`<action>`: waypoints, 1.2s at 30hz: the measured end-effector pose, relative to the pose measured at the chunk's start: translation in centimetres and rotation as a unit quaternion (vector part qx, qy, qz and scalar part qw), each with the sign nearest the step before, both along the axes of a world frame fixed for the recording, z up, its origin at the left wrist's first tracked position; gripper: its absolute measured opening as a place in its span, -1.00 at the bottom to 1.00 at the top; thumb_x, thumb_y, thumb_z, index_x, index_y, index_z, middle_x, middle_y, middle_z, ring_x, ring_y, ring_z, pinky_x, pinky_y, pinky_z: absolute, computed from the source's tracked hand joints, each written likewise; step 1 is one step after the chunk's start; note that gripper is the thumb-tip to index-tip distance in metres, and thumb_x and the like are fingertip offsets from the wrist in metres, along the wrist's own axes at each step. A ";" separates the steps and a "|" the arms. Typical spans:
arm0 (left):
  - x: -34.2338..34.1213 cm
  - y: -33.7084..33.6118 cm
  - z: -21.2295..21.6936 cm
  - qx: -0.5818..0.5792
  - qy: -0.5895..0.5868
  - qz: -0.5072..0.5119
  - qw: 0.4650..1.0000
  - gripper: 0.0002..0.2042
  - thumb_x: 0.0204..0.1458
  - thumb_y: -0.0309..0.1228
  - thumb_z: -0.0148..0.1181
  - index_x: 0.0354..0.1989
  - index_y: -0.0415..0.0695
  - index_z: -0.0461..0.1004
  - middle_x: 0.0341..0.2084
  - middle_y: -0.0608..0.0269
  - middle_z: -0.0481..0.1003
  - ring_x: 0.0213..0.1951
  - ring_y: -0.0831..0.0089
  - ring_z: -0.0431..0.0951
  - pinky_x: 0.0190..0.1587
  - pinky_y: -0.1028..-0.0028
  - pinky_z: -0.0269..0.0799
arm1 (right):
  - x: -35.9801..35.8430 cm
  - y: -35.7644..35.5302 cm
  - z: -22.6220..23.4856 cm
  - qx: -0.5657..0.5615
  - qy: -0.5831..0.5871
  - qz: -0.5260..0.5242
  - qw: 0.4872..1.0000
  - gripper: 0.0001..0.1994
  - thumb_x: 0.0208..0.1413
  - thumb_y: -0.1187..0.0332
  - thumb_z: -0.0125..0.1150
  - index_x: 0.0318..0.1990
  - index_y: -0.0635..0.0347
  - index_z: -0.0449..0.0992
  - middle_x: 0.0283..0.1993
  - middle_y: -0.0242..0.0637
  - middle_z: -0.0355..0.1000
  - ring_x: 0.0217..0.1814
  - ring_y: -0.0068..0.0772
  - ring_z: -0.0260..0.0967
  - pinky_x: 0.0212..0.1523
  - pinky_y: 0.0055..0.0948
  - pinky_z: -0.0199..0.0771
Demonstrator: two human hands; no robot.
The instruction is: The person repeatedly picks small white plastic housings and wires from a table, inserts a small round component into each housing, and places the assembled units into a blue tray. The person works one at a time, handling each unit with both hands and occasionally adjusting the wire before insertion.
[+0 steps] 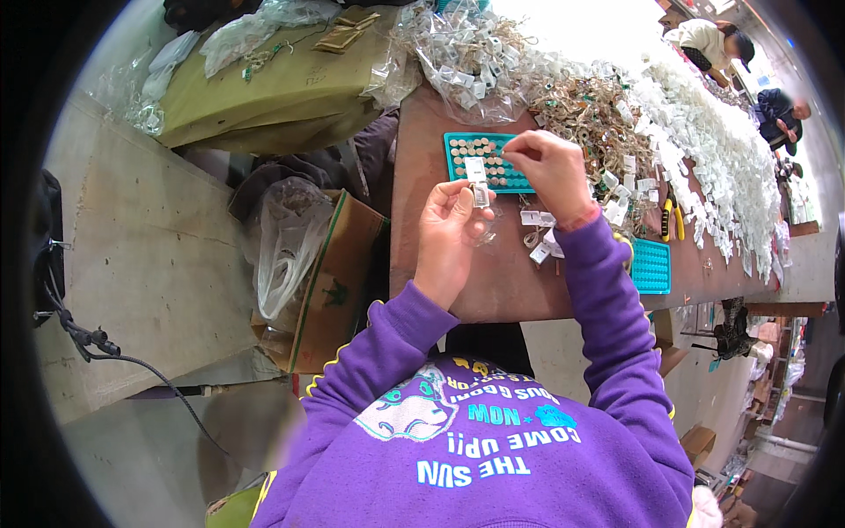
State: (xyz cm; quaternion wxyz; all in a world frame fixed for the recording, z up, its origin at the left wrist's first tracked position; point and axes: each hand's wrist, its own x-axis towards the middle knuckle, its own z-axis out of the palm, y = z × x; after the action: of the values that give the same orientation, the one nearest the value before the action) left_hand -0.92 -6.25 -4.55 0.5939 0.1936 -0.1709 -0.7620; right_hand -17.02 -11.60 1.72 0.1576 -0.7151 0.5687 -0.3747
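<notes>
My left hand (447, 231) pinches a small white rectangular plastic case (480, 195) with a white flap standing up from it. Just beyond, a teal tray (518, 182) lies on the brown table, with rows of small round discs (468, 146) in its pockets, mostly at the left. Over that tray's right part is my right hand (553, 172), thumb and fingertips pressed together. What they pinch, if anything, is too small to make out. Several loose white cases (540, 250) with strings lie to the right of my left hand.
A large heap of white cases and strings (590, 114) covers the table's far right. Yellow-handled pliers (678, 220) and a second teal tray (651, 267) lie nearer. At left stands a cardboard box (321, 273) with a plastic bag (286, 238). Two people (704, 42) are at the far right.
</notes>
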 end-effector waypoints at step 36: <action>0.0 0.1 0.2 0.030 0.062 -0.028 0.997 -0.88 0.26 -0.41 0.04 -0.10 -0.13 0.35 -0.29 0.21 0.51 -0.46 0.61 0.43 -0.42 0.65 0.38 | 1.3 2.8 -1.7 -0.077 -0.061 -0.053 0.994 -0.75 0.07 0.43 0.23 -0.07 0.18 0.58 -0.15 -0.15 0.55 -0.18 -0.32 0.55 -0.16 -0.42 0.52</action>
State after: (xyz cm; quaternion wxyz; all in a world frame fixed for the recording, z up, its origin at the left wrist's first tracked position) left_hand -0.93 -6.18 -4.36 0.5756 0.1589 -0.1163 -0.7937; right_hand -15.73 -8.82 0.04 0.1165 -0.6698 0.5648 -0.4679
